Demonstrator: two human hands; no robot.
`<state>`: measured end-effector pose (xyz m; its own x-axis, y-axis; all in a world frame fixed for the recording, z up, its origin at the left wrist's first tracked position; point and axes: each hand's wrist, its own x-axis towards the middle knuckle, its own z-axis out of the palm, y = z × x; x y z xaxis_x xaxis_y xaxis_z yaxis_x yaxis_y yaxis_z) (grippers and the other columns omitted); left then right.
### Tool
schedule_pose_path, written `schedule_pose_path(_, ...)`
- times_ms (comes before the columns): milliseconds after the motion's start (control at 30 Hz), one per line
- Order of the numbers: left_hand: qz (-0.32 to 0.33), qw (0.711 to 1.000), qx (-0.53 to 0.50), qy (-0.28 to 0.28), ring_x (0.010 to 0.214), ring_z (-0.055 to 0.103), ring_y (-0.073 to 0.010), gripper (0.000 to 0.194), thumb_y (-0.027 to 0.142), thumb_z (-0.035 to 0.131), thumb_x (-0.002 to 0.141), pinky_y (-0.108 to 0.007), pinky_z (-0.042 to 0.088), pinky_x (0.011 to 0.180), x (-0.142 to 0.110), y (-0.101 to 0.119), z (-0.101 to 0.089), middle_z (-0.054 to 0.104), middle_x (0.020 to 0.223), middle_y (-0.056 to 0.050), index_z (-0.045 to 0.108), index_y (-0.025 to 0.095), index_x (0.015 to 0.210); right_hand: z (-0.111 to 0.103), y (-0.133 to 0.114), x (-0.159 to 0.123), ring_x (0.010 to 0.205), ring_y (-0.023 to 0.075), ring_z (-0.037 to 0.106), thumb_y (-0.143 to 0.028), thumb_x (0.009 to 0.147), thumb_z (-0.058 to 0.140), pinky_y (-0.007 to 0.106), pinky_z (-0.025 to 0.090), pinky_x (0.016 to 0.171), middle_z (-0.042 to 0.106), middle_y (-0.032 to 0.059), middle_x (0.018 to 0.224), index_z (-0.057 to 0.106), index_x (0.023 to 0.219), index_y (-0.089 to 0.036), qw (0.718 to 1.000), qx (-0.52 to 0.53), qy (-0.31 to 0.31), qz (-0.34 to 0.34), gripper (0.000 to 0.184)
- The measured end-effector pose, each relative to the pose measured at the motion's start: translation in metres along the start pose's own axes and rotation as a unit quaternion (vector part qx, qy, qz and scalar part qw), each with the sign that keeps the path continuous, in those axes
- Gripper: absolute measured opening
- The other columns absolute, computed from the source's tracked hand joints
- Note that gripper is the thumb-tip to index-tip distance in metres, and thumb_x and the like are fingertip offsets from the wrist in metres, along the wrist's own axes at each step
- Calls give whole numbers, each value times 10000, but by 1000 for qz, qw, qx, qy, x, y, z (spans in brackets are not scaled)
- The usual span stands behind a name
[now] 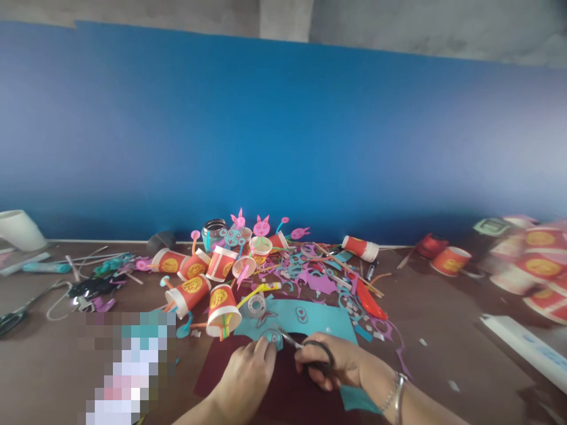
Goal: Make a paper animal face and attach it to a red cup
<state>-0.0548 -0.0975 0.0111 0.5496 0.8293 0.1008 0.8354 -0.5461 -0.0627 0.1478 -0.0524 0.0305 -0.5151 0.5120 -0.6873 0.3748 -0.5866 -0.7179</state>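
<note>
My right hand (341, 361) is closed round the black handles of a pair of scissors (290, 339), whose blades point left. My left hand (248, 370) pinches the edge of a light blue paper piece (273, 337) with a round drawn figure on it. The blade tips lie right beside that drawing; whether they touch the paper I cannot tell. Beyond my hands lies a light blue paper sheet (330, 319) with more drawn shapes. Under my hands is a dark maroon sheet (283, 398).
Red paper cups (221, 304) with straws and cut-out figures crowd the middle left. Purple paper scraps (316, 280) and a red-handled tool (370, 301) lie behind the sheet. Stacked cups (538, 265) and a white box (527, 348) are right. Another pair of scissors (15, 319) lies left.
</note>
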Motion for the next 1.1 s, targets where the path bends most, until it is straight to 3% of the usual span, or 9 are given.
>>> schedule_pose_path(333, -2, 1000, 2, 23, 699, 645, -200, 276, 24, 497, 758, -279, 537, 550, 0, 1, 2, 631, 835, -58, 620, 144, 974, -6, -14, -7, 249, 44, 357, -307, 649, 584, 138, 161, 224, 461, -60, 363, 642, 641, -135, 999, -45, 13, 4, 182)
schedule_pose_path(733, 23, 998, 41, 37, 715, 626, -183, 208, 77, 501, 788, -240, 525, 549, -3, 3, 9, 626, 849, -76, 598, 130, 965, -48, -53, 15, 260, 34, 441, -333, 709, 648, 103, 249, 227, 544, -62, 402, 689, 768, -104, 972, -182, -142, 37, 240)
schedule_pose_path(1100, 53, 998, 24, 35, 857, 652, -240, 262, 109, 444, 822, -280, 567, 596, -4, -1, 15, 655, 941, -122, 573, 95, 1049, -62, -67, 33, 281, 27, 451, -384, 718, 671, 96, 268, 261, 536, -72, 424, 700, 853, -104, 947, -251, -195, 46, 312)
